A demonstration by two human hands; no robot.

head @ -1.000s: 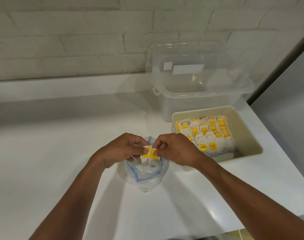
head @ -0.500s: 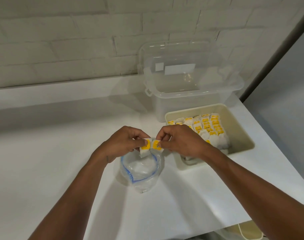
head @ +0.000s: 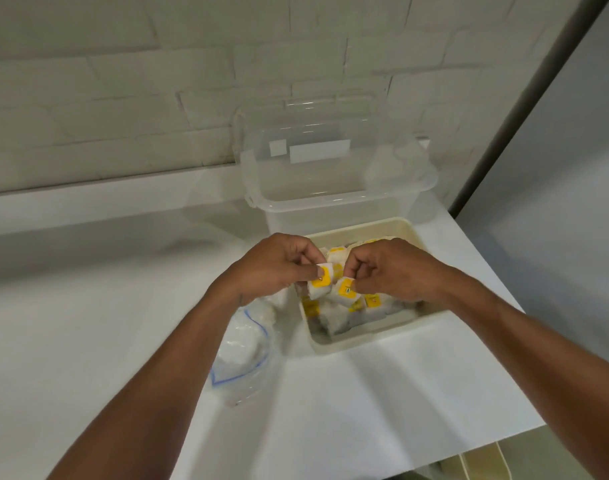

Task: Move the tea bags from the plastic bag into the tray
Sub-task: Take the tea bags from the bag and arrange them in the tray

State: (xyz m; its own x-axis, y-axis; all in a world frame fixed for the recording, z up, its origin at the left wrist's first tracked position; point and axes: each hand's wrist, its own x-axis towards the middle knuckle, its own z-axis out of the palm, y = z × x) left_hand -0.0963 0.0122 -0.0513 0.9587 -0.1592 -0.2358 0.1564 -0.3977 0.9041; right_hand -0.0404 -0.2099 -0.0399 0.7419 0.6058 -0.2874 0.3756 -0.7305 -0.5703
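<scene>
A cream tray (head: 376,336) on the white counter holds several white tea bags with yellow tags (head: 370,301). My left hand (head: 272,268) pinches one tea bag (head: 319,284) over the tray's left half. My right hand (head: 393,268) pinches a second tea bag (head: 344,292) right beside it. Both bags hang just above those lying in the tray. The clear plastic bag (head: 242,351) with a blue zip line lies crumpled on the counter left of the tray, partly under my left forearm.
A clear plastic storage box (head: 334,174) with its lid leaning behind stands against the white brick wall, just beyond the tray. The counter's right edge (head: 497,278) runs close to the tray. A cream object (head: 483,462) shows below the counter's front edge.
Both hands have carried the two tea bags from above the plastic bag rightward to over the tray. The plastic bag stays on the counter.
</scene>
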